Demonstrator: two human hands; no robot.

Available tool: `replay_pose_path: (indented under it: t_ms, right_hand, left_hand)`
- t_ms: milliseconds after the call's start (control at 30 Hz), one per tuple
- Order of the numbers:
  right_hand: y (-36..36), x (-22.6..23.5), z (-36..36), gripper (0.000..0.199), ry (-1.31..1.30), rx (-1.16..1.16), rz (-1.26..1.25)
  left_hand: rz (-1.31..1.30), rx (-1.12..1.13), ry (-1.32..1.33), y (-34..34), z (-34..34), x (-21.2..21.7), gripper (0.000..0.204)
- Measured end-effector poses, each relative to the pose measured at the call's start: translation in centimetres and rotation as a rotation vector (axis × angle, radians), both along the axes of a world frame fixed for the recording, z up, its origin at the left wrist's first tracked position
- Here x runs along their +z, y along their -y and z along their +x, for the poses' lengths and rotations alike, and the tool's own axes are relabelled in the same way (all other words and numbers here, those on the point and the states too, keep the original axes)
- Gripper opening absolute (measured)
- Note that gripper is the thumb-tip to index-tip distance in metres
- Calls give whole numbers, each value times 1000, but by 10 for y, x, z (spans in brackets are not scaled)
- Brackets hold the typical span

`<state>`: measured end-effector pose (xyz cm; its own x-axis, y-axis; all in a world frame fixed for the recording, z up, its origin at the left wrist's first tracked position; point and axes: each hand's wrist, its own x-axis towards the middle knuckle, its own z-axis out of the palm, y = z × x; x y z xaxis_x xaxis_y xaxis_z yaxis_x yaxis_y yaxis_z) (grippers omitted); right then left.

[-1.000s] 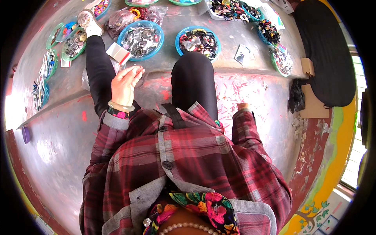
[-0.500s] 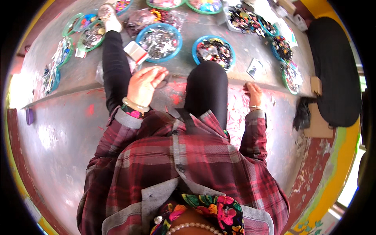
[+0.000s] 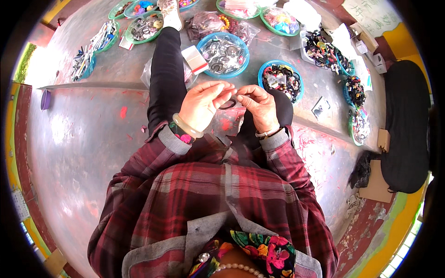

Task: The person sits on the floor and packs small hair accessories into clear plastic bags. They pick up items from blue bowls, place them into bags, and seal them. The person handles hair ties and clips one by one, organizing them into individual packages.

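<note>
My left hand (image 3: 200,106) is raised above my lap with thumb and fingertips pinched together. From the pinch hangs a thin dark loop that looks like a hair tie (image 3: 227,105). Close beside it my right hand (image 3: 260,109) has thumb and forefinger pinched, its fingertips almost meeting the left ones. Whatever the right fingers hold is too small to make out. Just past my hands stand a blue basket of black and coloured hair ties (image 3: 281,88) and a larger blue basket of small clear-wrapped packets (image 3: 224,53).
A white-and-red card box (image 3: 194,59) leans by my outstretched leg. A small printed card (image 3: 321,107) lies on the ledge to the right. Several more filled baskets (image 3: 144,28) ring the far side. A long black cushion-like object (image 3: 407,125) stands at the right.
My right hand has come up from the ledge at the right to meet my left hand. The left hand stays raised with the dark loop. The view has shifted.
</note>
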<state>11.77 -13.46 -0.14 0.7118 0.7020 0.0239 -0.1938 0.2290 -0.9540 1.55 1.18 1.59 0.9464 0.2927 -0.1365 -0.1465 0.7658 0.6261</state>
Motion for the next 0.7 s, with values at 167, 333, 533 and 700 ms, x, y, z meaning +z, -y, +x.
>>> replay_pose_path:
  t_ms: [167,333,533,700]
  right_hand:
    - [5,-4,0,7,-22,-22,-32]
    - [9,-5,5,5,-55,9,-46]
    - [7,-6,3,6,-115,40,-28]
    - [7,-6,3,7,-114,-3,-63]
  left_hand:
    - [-9,-20,-42,4,2,-4,22]
    - [94,-109,-189,-1,2,5,22]
    - [248,-198,-266,-4,2,-10,20]
    - [242,-143,-269,1,3,-8,17]
